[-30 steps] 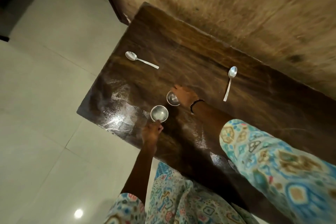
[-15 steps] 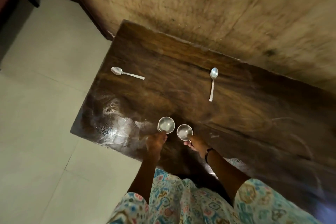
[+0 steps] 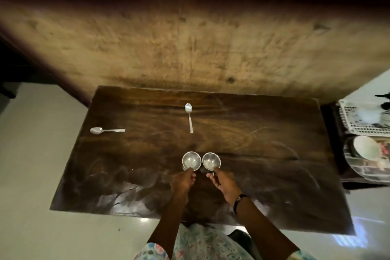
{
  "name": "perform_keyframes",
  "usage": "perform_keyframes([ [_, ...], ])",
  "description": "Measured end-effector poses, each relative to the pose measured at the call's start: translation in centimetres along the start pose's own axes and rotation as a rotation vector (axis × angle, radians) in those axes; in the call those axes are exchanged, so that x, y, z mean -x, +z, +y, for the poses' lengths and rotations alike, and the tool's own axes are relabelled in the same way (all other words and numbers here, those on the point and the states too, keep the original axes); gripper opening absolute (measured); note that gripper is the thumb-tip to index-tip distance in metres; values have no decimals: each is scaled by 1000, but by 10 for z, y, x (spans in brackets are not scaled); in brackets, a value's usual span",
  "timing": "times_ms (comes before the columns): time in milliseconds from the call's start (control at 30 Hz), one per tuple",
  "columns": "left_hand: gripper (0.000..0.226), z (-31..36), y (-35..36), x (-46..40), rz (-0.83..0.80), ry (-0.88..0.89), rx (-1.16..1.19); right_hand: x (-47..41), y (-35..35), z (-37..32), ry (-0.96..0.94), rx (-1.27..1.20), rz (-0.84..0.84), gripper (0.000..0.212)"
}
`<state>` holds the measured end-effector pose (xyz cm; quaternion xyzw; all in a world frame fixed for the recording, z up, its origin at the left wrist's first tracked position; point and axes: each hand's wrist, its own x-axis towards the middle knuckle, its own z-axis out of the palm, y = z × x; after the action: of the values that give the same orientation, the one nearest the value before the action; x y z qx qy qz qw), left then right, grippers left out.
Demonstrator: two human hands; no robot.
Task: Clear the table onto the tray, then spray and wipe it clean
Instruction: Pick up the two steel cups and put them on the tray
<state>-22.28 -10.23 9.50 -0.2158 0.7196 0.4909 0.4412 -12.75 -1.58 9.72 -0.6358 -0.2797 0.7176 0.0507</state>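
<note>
Two small steel bowls sit side by side over the dark wooden table. My left hand pinches the near rim of the left steel bowl. My right hand pinches the near rim of the right steel bowl. Whether the bowls rest on the table or hang just above it I cannot tell. One spoon lies lengthwise near the table's far middle. A second spoon lies crosswise near the left edge.
A wooden wall panel backs the table. To the right stand a white lattice basket and a round tray with a white dish on it. Pale floor tiles surround the table.
The view has swung round so the table faces me squarely. My right hand has drawn its bowl back beside the left bowl, and both hands now hold the bowls together nearer the middle.
</note>
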Motion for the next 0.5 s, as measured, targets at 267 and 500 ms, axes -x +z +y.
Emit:
perform_keyframes([
  [267,21,-31,97,113,-103,193,-19,55,-128,-28,-283,-133,128,31],
  [500,17,-58,172,181,-226,238,-22,84,-222,-38,-444,-182,302,31],
])
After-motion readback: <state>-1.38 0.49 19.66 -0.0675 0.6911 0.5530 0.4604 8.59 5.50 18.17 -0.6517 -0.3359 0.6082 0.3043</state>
